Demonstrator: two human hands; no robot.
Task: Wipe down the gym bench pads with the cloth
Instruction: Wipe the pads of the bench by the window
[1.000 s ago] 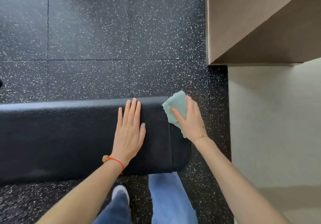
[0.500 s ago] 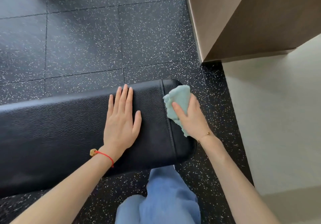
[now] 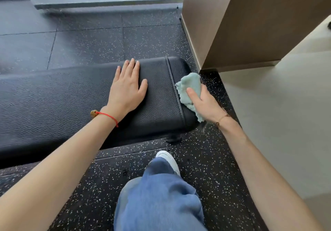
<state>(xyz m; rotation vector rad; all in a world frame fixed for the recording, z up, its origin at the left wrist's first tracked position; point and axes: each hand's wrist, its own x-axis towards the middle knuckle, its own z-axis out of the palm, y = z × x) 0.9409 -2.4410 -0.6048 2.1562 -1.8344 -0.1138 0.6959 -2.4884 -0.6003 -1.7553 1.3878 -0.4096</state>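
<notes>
The speckled rubber floor (image 3: 86, 49) was seen around everything, and open room was left on it beyond the bench and on the near side, where a leg in blue jeans (image 3: 159, 195) and a white shoe (image 3: 168, 157) were placed. A brown column (image 3: 250, 24) stood close behind the right hand, with only a narrow strip of floor between its corner and the end of the bench, so wide strokes at that end would be limited, as it was judged.

The black padded bench (image 3: 53, 96) stretched far away from the right hand toward the left edge of the view. A stitched seam (image 3: 174, 87) crossed it just beside the cloth, and the rounded end edge lay under the cloth.

The left hand (image 3: 127, 87) was laid flat on the pad with straight fingers, a little apart from the right hand, and nothing was held in it. A red string bracelet (image 3: 107, 117) was worn on its wrist.

The right hand (image 3: 204, 101) was the working grip: its fingers were curled around the green cloth (image 3: 189, 89), and the cloth was pressed against the end face of the bench.

No wet marks could be told on the leather. It was judged that only the end was being wiped, and the long top surface was probably still left.
</notes>
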